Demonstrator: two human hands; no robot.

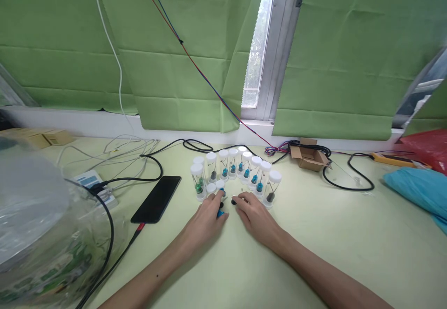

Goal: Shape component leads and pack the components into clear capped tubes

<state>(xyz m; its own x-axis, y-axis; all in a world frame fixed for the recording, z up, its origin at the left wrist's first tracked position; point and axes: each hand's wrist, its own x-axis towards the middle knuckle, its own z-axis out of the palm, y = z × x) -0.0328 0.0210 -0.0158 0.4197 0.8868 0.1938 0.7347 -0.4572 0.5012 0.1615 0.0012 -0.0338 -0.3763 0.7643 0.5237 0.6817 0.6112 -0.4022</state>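
Note:
My left hand (pixel 208 212) is closed, fingers curled and thumb tucked in around a small blue piece (pixel 220 213). A small black piece (pixel 221 204) shows beside it, partly covered by the fingers. Across from it, my right hand (pixel 255 212) has its bent fingertips on a small black part (pixel 233 202) with a thin, pale metal-looking tip. Beyond both hands, several clear vials with white caps (pixel 233 164) stand upright in an arc, holding blue, green or dark pieces with thin metal stems. Two white caps (pixel 211 188) sit low by my left fingers.
A black phone (pixel 156 199) with a cable lies left of my hands. Farther left are a white power strip (pixel 93 185) and a large clear plastic bag (pixel 52 253). An open cardboard box (pixel 310 157), black cables (pixel 363 185) and a blue bag (pixel 417 190) lie right.

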